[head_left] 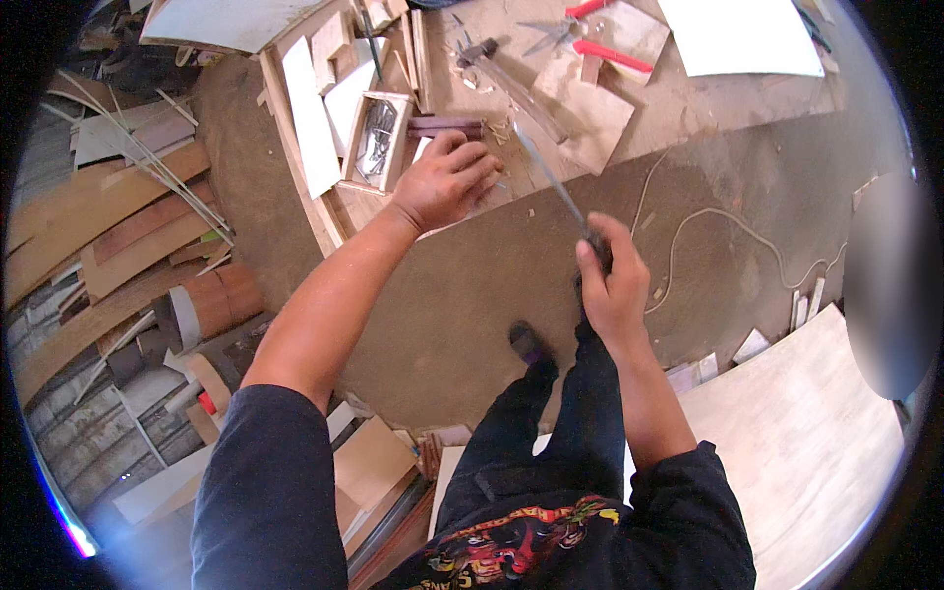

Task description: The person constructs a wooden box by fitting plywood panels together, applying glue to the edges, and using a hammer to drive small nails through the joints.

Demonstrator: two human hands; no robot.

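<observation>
My right hand [615, 280] is closed round the dark handle of a long, thin-bladed metal tool [553, 177]. Its blade slants up and left, with the tip over the workbench edge. My left hand [447, 187] is at the bench's near edge with its fingers curled; anything inside them is hidden. Just beyond those fingers lie dark reddish-brown wood strips [447, 126]. To their left is a small wooden box [406, 104] with nails [377, 138] in it. Wood shavings are scattered between the strips and the blade tip.
On the workbench [678, 118] lie a hammer [521, 95], red-handled snips [610, 54], thin wood boards [600, 123] and white sheets [742, 39]. A pale cable [728, 211] crosses the floor. Offcuts [138, 236] pile up at left; a large pale panel [796, 423] is at lower right.
</observation>
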